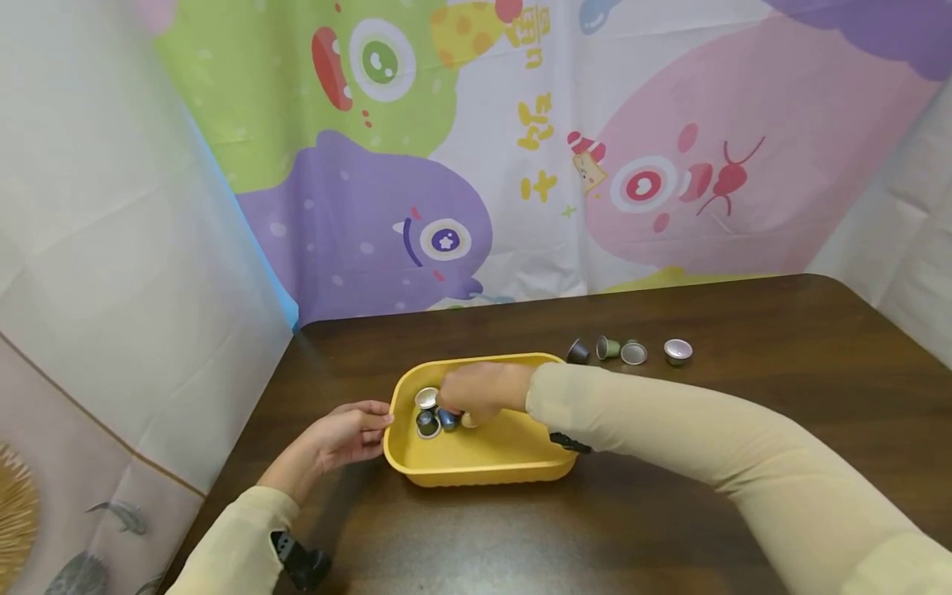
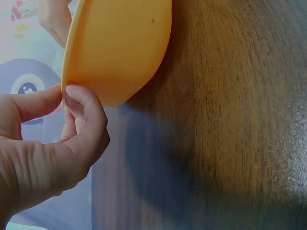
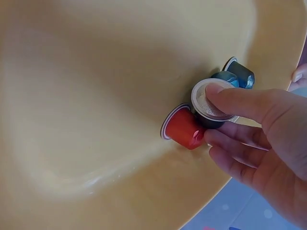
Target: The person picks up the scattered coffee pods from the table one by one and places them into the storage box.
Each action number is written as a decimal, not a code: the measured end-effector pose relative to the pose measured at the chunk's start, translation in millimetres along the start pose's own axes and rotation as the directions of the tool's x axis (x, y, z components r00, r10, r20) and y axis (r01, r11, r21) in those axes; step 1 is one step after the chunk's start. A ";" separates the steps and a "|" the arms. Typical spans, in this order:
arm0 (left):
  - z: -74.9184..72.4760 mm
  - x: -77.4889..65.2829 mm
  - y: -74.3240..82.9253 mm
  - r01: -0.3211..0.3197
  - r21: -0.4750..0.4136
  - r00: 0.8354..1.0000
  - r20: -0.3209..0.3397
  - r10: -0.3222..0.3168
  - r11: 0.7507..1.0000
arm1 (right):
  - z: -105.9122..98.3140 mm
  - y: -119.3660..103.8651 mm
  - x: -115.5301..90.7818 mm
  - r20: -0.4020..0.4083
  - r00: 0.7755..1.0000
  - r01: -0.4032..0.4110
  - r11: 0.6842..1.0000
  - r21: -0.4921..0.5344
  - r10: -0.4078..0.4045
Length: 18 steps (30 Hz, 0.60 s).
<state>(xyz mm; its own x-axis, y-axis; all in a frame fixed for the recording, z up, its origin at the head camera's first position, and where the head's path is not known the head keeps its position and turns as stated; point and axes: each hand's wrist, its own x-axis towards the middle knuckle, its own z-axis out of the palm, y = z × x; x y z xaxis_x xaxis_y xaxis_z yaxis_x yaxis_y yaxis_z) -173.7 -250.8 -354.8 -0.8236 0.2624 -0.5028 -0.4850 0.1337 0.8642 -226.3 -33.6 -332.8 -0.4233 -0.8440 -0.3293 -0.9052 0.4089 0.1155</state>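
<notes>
My left hand (image 1: 349,434) pinches the rim at the left end of a yellow plastic tub (image 1: 491,477), thumb and fingers on either side in the left wrist view. Inside the tub, my right hand (image 1: 483,392) holds a coffee capsule (image 3: 207,102) with a dark body and silver lid. Its thumb lies on the lid and the fingers reach beneath. A red capsule (image 3: 183,127) lies on its side against the held one. Two teal-blue capsules (image 3: 243,74) are just behind it. From the head view, a silver-lidded capsule (image 1: 427,398) and a dark one (image 1: 427,425) show near the tub's left end.
Behind the tub, to the right, several capsules stand or lie on the dark wooden table (image 1: 744,446), among them a green one (image 1: 607,348) and a silver-topped one (image 1: 678,351). A cartoon-printed curtain (image 1: 535,248) hangs along the table's back edge.
</notes>
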 end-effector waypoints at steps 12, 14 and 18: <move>-1.8 0.5 -2.1 0.000 0.005 1.000 -0.003 0.000 1.000 | -1.0 -3.0 0.6 -0.015 1.000 -0.010 0.997 -0.072 0.008; -1.9 0.8 -2.8 -0.005 0.004 1.000 -0.001 0.005 1.000 | -0.6 -3.2 1.4 -0.011 1.000 -0.013 0.997 -0.070 0.012; -0.8 0.9 -1.9 -0.009 0.013 1.000 -0.006 0.009 1.000 | -1.5 -3.2 1.3 0.000 1.000 -0.019 0.998 -0.061 0.019</move>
<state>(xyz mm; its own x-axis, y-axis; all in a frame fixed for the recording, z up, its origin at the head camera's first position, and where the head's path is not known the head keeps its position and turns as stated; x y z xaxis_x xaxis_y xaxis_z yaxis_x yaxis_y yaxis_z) -173.7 -251.6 -356.9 -0.8299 0.2579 -0.4948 -0.4734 0.1439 0.8690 -224.0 -36.5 -332.3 -0.4404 -0.8362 -0.3269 -0.8976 0.4028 0.1790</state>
